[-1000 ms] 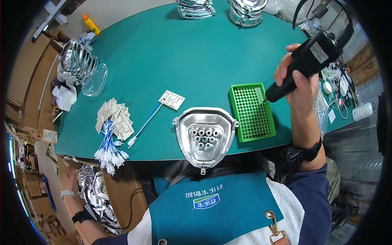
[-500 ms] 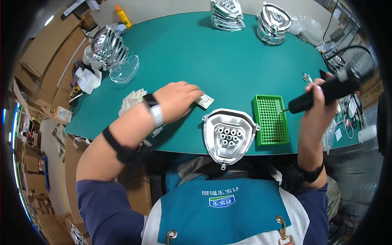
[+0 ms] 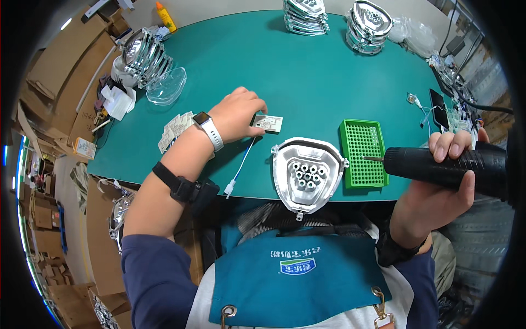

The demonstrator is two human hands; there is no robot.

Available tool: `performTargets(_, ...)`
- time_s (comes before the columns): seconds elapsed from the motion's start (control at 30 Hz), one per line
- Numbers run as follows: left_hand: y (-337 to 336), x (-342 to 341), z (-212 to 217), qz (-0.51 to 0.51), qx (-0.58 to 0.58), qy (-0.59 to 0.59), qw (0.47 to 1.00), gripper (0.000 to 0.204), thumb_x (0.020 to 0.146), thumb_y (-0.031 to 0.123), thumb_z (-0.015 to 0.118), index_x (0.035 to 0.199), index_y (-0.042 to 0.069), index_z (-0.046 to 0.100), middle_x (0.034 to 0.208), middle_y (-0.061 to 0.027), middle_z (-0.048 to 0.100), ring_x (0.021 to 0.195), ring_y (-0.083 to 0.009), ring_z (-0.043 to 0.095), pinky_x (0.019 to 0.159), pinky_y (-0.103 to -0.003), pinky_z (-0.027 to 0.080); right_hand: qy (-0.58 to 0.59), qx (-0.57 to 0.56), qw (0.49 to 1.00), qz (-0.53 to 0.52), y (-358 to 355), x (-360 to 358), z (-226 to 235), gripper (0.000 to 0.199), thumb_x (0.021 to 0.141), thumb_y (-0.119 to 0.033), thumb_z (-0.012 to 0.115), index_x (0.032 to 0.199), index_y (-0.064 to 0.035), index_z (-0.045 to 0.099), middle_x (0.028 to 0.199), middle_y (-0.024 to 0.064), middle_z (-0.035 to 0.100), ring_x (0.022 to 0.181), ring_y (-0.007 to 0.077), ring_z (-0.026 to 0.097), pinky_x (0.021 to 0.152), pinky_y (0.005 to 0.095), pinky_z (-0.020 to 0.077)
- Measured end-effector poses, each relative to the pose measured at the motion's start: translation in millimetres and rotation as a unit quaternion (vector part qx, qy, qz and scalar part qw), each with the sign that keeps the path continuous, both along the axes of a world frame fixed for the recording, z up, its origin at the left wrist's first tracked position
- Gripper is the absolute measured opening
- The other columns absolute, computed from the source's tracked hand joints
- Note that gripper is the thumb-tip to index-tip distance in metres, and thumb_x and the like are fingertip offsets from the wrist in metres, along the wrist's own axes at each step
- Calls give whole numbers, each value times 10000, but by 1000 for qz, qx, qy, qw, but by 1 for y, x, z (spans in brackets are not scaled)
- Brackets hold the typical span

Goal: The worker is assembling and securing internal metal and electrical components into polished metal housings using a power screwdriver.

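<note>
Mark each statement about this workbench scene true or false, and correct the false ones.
1. The left hand touches the small circuit board. True.
2. The right hand holds a yellow bottle. False: it grips a black power screwdriver.
3. The green tray lies to the right of the silver housing. True.
4. The table is red. False: it is teal green.

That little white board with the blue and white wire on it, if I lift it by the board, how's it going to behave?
The small white board under the left hand looks thin and flat, so probably stiff and very light. Its blue and white wire lies in a loose line to the table edge, so it will likely dangle limply and drag its white plug behind.
</note>
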State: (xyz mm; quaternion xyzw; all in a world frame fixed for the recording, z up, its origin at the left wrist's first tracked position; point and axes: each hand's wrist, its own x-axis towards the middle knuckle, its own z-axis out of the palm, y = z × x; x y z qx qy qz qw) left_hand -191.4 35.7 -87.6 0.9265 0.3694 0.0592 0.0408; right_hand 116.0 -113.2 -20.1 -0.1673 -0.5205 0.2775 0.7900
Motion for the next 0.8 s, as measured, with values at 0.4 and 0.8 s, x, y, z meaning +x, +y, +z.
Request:
performTargets(0.4, 12, 15, -2, 21, -81, 62, 995, 399, 702, 199, 763, 1017, 54, 565, 935, -110, 603, 952, -293, 551, 856, -375, 449, 16, -51, 998, 28, -1, -43, -10, 607, 819, -236, 588, 1306, -14, 301, 860, 89, 464, 728, 175, 489, 717, 315, 387)
performTargets(0.8, -108, 26, 30, -82, -43, -163, 982, 393, 676, 109, 738, 1036, 55, 591, 1023, -118, 562, 964, -312, 556, 847, -386, 454, -31, -31, 998, 36, 4, -49, -18, 686, 840, -313, 670, 1293, 32, 287, 821, 99, 500, 638, 175, 520, 617, 294, 445)
